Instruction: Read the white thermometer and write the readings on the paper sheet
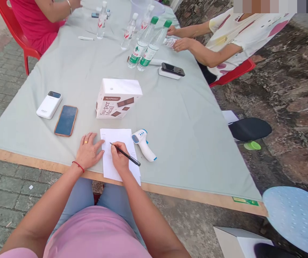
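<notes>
My right hand [120, 157] is closed around a black pen [131, 158], its tip on or just over a printed sheet of paper [110, 170]. The sheet lies at the table's near edge, under that hand. To its left, my left hand [88, 152] rests flat with fingers spread, its fingertips touching the paper's left margin. A white and blue infrared thermometer [144, 145] lies just right of the sheet. Behind the paper stands a white snack box [120, 98]. A smartphone [66, 120] and a white power bank [49, 105] lie beyond my left hand.
Several water bottles [139, 50] stand farther back on the cloth-covered table [191, 143]. A dark phone [172, 69] rests on a white case. One person [46, 21] sits at far left, another [223, 39] at right with hands on a bottle. A blue stool [296, 215] stands at lower right.
</notes>
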A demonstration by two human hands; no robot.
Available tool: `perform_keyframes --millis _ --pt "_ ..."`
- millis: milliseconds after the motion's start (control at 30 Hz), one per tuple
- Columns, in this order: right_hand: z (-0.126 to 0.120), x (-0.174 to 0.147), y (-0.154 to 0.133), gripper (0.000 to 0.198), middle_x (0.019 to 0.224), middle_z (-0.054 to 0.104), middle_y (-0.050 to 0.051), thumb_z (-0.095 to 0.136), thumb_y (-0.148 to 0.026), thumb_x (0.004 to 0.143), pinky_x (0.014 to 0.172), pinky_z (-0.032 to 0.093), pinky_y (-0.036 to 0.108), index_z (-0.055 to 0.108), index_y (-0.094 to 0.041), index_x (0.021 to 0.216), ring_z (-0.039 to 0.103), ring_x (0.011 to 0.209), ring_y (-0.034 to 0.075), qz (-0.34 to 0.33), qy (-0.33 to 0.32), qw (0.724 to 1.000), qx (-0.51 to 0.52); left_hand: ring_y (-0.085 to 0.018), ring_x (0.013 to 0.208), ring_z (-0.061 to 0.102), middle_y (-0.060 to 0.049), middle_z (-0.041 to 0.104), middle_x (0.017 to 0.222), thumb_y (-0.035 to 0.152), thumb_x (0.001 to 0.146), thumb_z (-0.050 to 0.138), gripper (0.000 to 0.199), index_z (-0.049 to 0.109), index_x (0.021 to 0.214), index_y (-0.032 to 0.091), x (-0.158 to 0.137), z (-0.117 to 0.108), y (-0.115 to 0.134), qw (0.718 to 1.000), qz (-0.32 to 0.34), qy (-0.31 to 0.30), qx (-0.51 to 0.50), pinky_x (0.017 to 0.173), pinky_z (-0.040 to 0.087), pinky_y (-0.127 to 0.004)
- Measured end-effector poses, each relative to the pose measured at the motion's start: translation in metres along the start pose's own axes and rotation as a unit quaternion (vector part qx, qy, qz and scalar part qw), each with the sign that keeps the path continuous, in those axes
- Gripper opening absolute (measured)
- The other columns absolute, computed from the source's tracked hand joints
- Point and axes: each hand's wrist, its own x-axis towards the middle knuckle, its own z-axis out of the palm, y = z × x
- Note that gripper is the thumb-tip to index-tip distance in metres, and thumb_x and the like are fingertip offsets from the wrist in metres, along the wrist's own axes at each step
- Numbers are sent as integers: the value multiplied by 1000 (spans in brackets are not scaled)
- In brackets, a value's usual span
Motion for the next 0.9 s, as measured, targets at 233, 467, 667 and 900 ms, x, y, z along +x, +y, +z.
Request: perform_keyframes --millis 233,467,667,900 --pt "-27 27 13 40 108 62 8 40 -14 92 84 46 40 59 -27 125 56 100 25 -155 -111 959 -208 -35 137 37 -16 47 141 37 89 56 40 62 127 25 1 2 -3 1000 2 7 2 115 28 -56" --pt "-35 39 29 50 115 63 13 38 -3 89 82 42 40 59 -25 128 54 101 28 -226 -154 907 -320 -35 136 38 -15 48 140 36 89 57 39 63 126 26 0 4 -5 1000 3 17 3 114 28 -56" --pt "-71 35 42 45 127 54 19 51 -26 88 92 39 48 53 -16 133 49 115 34 -54 12 914 -402 -32 130 45 -15 52 134 37 83 64 49 57 129 22 8 8 -24 995 -19 24 -99 112 33 -53" --pt "-101 46 38 42 106 63 15 55 -38 86 79 42 33 59 -14 120 57 102 28 162 -97 896 -403 -40 139 35 -21 42 145 40 59 84 99 36 142 16 109 3 -63 929 -158 99 -321 114 28 -55"
